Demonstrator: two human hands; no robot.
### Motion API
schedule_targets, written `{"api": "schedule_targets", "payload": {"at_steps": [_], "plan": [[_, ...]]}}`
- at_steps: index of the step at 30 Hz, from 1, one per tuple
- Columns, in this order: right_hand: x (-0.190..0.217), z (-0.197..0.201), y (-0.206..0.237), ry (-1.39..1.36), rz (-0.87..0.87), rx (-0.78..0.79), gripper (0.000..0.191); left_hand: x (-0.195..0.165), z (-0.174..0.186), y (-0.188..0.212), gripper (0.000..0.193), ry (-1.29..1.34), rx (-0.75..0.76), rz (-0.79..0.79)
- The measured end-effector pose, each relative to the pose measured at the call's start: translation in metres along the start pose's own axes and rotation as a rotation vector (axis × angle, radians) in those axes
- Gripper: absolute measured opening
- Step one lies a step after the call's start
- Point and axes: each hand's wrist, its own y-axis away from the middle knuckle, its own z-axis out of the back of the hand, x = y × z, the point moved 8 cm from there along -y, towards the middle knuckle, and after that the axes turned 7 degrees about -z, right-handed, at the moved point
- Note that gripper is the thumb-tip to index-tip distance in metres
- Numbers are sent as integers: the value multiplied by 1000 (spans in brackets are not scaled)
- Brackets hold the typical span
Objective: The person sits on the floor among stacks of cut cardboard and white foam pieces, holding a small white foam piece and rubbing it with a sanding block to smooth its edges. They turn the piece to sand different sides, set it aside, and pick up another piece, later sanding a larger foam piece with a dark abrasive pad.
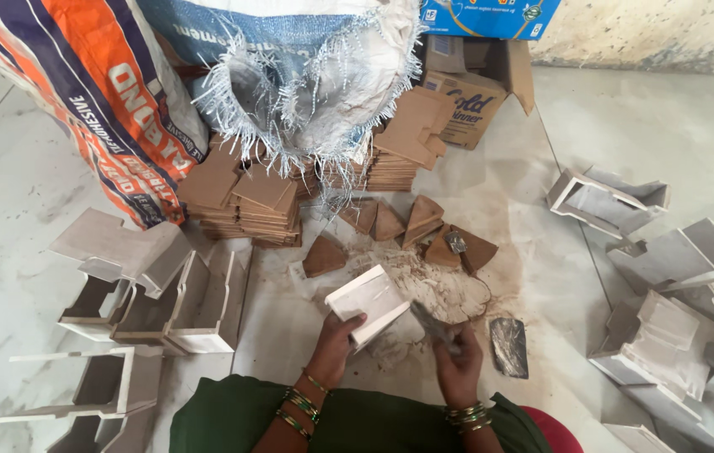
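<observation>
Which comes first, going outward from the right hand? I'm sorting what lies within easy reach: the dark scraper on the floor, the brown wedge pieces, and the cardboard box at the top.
1. Dark scraper: just to the right of the right hand, on the floor.
2. Brown wedge pieces: ahead of the hand, past the white paste patch.
3. Cardboard box: farthest, by the wall at the top.
</observation>
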Motion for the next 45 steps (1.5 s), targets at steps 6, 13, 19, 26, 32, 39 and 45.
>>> {"api": "schedule_targets", "payload": {"at_steps": [6,13,19,26,32,39,45], "plan": [[88,-29,33,527,530,-55,33,2,-13,6,50,-191,122,-29],[101,-64,33,725,550,228,70,10,-34,23,79,-334,285,-29],[91,-68,33,805,522,289,65,0,-34,18,65,-590,267,-156],[86,-68,30,890,493,229,61,-12,-53,27,36,-945,271,-453],[89,-85,58,862,694,324,62,-6,-39,22,24,-974,237,-422],[76,-52,14,977,413,95,58,-14,-51,21,20,-1075,273,-483],[86,-73,48,817,622,261,58,-13,-44,20,20,-1020,260,-390]]}}
